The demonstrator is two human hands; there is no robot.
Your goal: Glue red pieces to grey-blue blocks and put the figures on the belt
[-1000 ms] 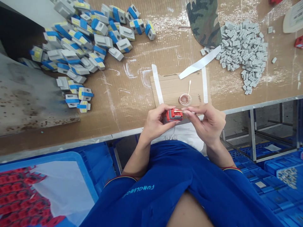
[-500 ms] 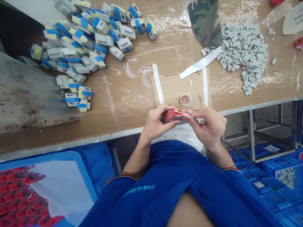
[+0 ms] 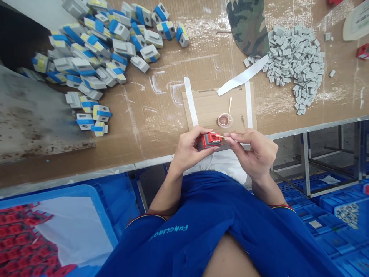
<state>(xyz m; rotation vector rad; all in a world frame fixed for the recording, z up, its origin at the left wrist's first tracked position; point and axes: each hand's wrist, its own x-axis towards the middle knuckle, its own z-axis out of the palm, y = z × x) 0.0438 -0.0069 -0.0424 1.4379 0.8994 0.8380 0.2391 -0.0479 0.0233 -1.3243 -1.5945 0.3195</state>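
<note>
A small red and grey plastic part point(image 3: 211, 140) is gripped between the thumb and fingers of my left hand point(image 3: 190, 148), just over the table's front edge. My right hand point(image 3: 253, 152) pinches a cotton swab point(image 3: 220, 136), its white tip at the recess in the top of the red part. Beyond my hands, a small clear cup point(image 3: 224, 120) with reddish liquid stands on a cardboard sheet point(image 3: 207, 104), and a second swab point(image 3: 230, 104) leans at its rim.
White and blue blocks point(image 3: 100, 50) are heaped at the back left. Small grey pieces point(image 3: 300, 57) lie piled at the right beside a camouflage cloth point(image 3: 249, 27). A blue tray point(image 3: 103, 215) with red parts sits at lower left.
The swab in my right hand has drawn back slightly to the right over the red part. The view has shifted a little, moving the table items slightly left.
</note>
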